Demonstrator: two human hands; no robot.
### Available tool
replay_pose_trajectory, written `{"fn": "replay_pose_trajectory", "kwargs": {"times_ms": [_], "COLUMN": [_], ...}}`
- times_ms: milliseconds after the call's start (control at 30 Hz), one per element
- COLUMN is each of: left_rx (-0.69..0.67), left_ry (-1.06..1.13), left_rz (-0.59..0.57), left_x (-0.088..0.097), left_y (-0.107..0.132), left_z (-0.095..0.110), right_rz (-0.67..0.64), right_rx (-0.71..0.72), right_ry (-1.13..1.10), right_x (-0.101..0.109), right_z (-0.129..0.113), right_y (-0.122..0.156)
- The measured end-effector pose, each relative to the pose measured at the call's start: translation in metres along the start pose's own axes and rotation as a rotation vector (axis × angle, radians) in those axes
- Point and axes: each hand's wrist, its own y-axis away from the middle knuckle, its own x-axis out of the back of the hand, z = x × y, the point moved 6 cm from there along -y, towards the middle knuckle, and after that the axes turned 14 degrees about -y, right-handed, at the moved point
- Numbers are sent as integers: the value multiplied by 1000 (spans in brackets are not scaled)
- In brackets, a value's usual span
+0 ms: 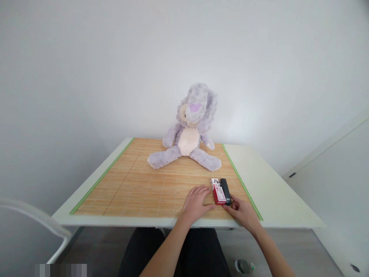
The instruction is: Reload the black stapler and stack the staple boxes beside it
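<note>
A small red and white box [218,191] lies on the bamboo mat [138,184] near the table's front, with a black stapler-like object [225,190] right beside it. My left hand [196,202] rests flat on the mat just left of the box, fingers spread. My right hand [243,211] sits just behind the black object's near end, fingers curled and touching it.
A grey-purple plush bunny [190,130] sits upright at the back of the mat. The white table [268,181] stands against a white wall. A white chair back [34,219] is at the left. A bottle [243,266] lies on the floor.
</note>
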Motion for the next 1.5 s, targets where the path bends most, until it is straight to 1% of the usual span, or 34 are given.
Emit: {"fn": "replay_pose_trajectory", "kwargs": {"times_ms": [233, 367, 467, 533, 600, 667, 700, 733, 767, 833, 900, 933, 967, 1033, 1133, 1233, 1367, 1500], "left_rx": [15, 20, 20, 30, 67, 132, 169, 203, 232, 281, 322, 342, 362, 395, 443, 487, 497, 504], "left_ry": [-28, -42, -61, -102, -171, -254, -294, -333, -369, -432, -476, -491, -500, -512, -520, -519, -519, -508], "left_rz": [-11, -12, -4, 4, 12, 19, 21, 21, 18, 8, 2, 4, 9, 26, 61, 88, 96, 92], "left_x": [2, 7, 14, 20, 27, 34, 37, 40, 42, 46, 50, 53, 55, 61, 69, 71, 69, 68], "left_y": [9, 15, 25, 35, 48, 59, 64, 67, 69, 68, 66, 64, 63, 63, 68, 72, 73, 73], "left_z": [-1, 2, 2, -4, -16, -32, -41, -49, -57, -70, -81, -85, -89, -95, -102, -106, -106, -105], "right_rz": [63, 106, 167, 243, 353, 436, 441, 409, 341, 187, 80, 46, 46, 40, 34, 51, 75, 75], "right_rx": [6, 11, 29, 56, 79, 86, 90, 104, 140, 282, 429, 479, 497, 456, 311, 236, 233, 242], "right_ry": [35, -6, -61, -104, -141, -160, -161, -161, -163, -162, -116, -64, -4, 137, 317, 406, 440, 444], "right_x": [-6, -7, -5, -4, -6, -17, -27, -40, -55, -85, -111, -121, -128, -141, -156, -166, -172, -173], "right_z": [22, 23, 21, 19, 17, 8, -1, -13, -29, -68, -104, -117, -126, -131, -121, -111, -109, -110], "right_y": [0, 5, 12, 22, 37, 54, 60, 65, 66, 60, 45, 34, 22, -1, -23, -27, -25, -25]}}
